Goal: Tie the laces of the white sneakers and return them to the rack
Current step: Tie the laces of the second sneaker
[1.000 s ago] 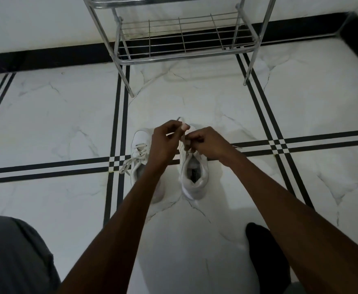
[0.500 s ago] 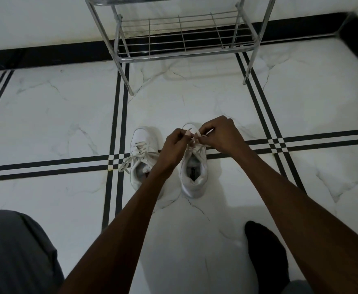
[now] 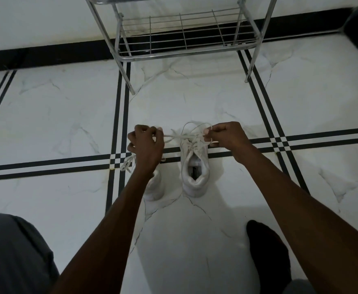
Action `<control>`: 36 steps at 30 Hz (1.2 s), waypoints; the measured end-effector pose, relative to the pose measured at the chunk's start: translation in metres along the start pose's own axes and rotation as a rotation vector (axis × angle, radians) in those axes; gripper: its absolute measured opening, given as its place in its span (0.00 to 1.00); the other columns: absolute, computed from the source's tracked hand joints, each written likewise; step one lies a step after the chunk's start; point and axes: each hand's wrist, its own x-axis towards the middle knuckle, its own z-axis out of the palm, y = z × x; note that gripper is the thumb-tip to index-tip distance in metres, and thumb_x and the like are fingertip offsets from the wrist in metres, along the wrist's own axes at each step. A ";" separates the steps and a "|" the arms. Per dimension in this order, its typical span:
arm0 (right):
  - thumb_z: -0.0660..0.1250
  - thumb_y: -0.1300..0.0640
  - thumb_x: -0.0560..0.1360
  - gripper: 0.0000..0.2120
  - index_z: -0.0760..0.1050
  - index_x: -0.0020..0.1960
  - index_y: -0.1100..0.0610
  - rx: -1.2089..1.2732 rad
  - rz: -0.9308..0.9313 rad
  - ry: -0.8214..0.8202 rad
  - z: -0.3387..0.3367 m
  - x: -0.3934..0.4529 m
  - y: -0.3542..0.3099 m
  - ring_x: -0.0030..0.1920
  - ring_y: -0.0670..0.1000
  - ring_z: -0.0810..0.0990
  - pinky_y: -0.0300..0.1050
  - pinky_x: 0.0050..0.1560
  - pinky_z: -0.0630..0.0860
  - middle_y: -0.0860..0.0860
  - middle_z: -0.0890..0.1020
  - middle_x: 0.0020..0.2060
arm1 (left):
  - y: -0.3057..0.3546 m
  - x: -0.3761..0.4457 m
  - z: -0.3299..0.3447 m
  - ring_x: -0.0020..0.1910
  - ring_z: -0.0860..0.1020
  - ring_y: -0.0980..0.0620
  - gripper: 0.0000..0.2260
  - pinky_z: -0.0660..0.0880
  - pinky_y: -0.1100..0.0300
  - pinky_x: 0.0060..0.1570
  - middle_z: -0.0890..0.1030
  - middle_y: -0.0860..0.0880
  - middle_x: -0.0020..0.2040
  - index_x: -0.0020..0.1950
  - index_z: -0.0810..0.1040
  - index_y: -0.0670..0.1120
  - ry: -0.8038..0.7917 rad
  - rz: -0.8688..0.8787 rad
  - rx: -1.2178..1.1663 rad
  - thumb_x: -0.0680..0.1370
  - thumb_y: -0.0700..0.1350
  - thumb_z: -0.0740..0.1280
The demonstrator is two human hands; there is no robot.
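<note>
Two white sneakers stand side by side on the marble floor, toes pointing away from me. The right sneaker (image 3: 195, 172) shows its open collar. My left hand (image 3: 147, 143) pinches one end of its laces (image 3: 186, 136) out to the left. My right hand (image 3: 226, 135) pinches the other end and a loop out to the right. The laces are stretched between both hands above the tongue. The left sneaker (image 3: 153, 187) is mostly hidden under my left forearm, with its loose lace (image 3: 127, 164) trailing on the floor.
A chrome wire shoe rack (image 3: 182, 35) stands against the wall ahead, its lowest shelf bare. My knee in grey trousers (image 3: 12, 255) is at the bottom left and my foot in a black sock (image 3: 267, 251) at the bottom right. Black tile stripes cross the floor.
My hands were close together over the right sneaker's tongue. They have now drawn apart sideways, pulling the laces taut to left and right.
</note>
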 end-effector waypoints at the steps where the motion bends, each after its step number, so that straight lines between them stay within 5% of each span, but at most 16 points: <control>1: 0.76 0.60 0.72 0.06 0.82 0.43 0.63 0.023 0.086 0.039 -0.002 0.004 0.005 0.44 0.55 0.87 0.48 0.42 0.84 0.59 0.87 0.43 | -0.006 0.002 -0.003 0.72 0.64 0.38 0.17 0.58 0.36 0.72 0.72 0.42 0.66 0.56 0.83 0.43 0.041 -0.003 0.101 0.84 0.52 0.61; 6: 0.74 0.58 0.72 0.07 0.79 0.44 0.62 -0.079 0.356 0.183 -0.016 0.015 0.044 0.41 0.52 0.83 0.40 0.32 0.74 0.61 0.86 0.46 | -0.044 0.002 -0.010 0.69 0.66 0.33 0.16 0.61 0.33 0.69 0.73 0.39 0.64 0.56 0.82 0.42 0.176 -0.161 0.479 0.83 0.52 0.61; 10: 0.78 0.52 0.70 0.17 0.81 0.46 0.67 -0.354 0.110 0.227 -0.015 0.012 0.047 0.45 0.57 0.85 0.46 0.41 0.77 0.61 0.86 0.46 | -0.035 -0.006 0.000 0.71 0.66 0.36 0.16 0.62 0.33 0.69 0.71 0.41 0.68 0.59 0.77 0.45 0.284 -0.030 0.361 0.85 0.55 0.57; 12: 0.80 0.53 0.67 0.21 0.79 0.54 0.62 -0.512 -0.120 0.237 -0.012 0.011 0.039 0.48 0.55 0.81 0.48 0.49 0.77 0.57 0.81 0.50 | -0.021 -0.008 0.008 0.72 0.67 0.39 0.13 0.64 0.36 0.70 0.74 0.44 0.69 0.62 0.77 0.48 0.148 0.180 0.322 0.84 0.53 0.60; 16: 0.77 0.62 0.70 0.19 0.81 0.60 0.59 -0.685 -0.377 -0.122 -0.001 0.010 0.036 0.60 0.56 0.78 0.40 0.61 0.72 0.59 0.80 0.61 | -0.010 -0.015 0.033 0.74 0.67 0.43 0.18 0.61 0.42 0.66 0.79 0.50 0.69 0.70 0.78 0.54 -0.306 0.317 0.356 0.80 0.42 0.66; 18: 0.73 0.63 0.73 0.11 0.84 0.55 0.58 -0.736 -0.357 -0.163 0.005 0.005 0.037 0.53 0.53 0.82 0.37 0.51 0.75 0.56 0.85 0.54 | -0.014 -0.020 0.041 0.68 0.73 0.44 0.19 0.59 0.46 0.56 0.85 0.52 0.59 0.65 0.81 0.55 -0.310 0.312 0.343 0.78 0.38 0.66; 20: 0.70 0.62 0.75 0.06 0.85 0.51 0.57 -0.726 -0.356 -0.121 0.010 0.003 0.040 0.44 0.52 0.84 0.45 0.46 0.80 0.55 0.87 0.46 | -0.013 -0.023 0.043 0.62 0.76 0.43 0.16 0.55 0.49 0.51 0.87 0.50 0.51 0.59 0.85 0.53 -0.243 0.306 0.325 0.79 0.37 0.65; 25: 0.69 0.62 0.74 0.10 0.82 0.36 0.53 -0.906 -0.353 0.012 0.005 0.003 0.041 0.35 0.57 0.83 0.46 0.36 0.76 0.55 0.83 0.31 | -0.011 -0.022 0.032 0.57 0.74 0.42 0.09 0.59 0.42 0.61 0.84 0.50 0.44 0.45 0.84 0.48 -0.060 0.318 0.481 0.76 0.36 0.66; 31: 0.67 0.62 0.74 0.07 0.83 0.40 0.56 -1.087 -0.323 0.065 0.010 -0.006 0.049 0.42 0.59 0.84 0.50 0.42 0.79 0.56 0.86 0.38 | -0.015 -0.029 0.029 0.56 0.72 0.43 0.08 0.61 0.42 0.60 0.84 0.49 0.43 0.43 0.82 0.47 -0.117 0.312 0.666 0.70 0.35 0.68; 36: 0.67 0.60 0.76 0.07 0.79 0.46 0.49 -0.886 -0.290 -0.022 0.007 -0.005 0.043 0.45 0.54 0.84 0.57 0.50 0.79 0.48 0.86 0.40 | -0.014 -0.030 0.039 0.70 0.70 0.39 0.22 0.57 0.44 0.58 0.84 0.50 0.63 0.67 0.80 0.51 -0.149 0.413 0.494 0.75 0.35 0.67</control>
